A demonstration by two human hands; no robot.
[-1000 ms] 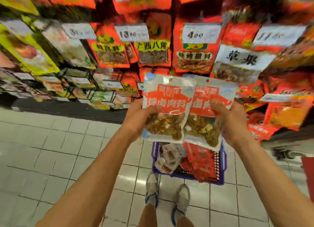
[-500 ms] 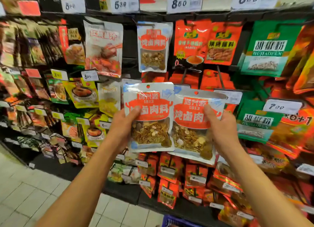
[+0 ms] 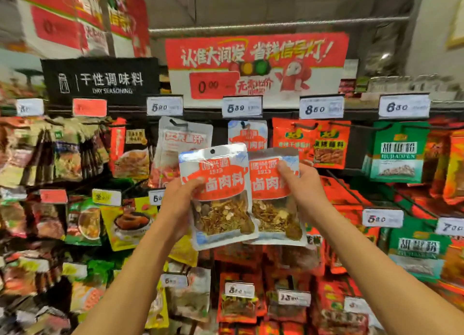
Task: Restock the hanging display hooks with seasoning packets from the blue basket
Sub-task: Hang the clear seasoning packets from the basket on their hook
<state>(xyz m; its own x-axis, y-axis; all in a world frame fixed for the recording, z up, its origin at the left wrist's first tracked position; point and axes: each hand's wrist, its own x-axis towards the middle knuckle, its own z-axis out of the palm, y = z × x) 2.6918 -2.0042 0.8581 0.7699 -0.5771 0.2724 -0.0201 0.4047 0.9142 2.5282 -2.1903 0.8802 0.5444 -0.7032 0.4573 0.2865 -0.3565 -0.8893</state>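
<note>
Overhead, left hand (image 3: 179, 204) clamps one white-and-red clear-windowed seasoning packet (image 3: 221, 196); right hand (image 3: 305, 184) grips its twin (image 3: 273, 209), edges overlapping, just below matching packet on black wire hook (image 3: 247, 134).

Both forearms are bare, with no sleeves, gloves, watch or rings visible.

A black "Dry Seasoning" sign (image 3: 100, 80) hangs left of the red promotional banner (image 3: 256, 63); white price tags (image 3: 242, 106), digits blurred, sit just below the banner.
</note>
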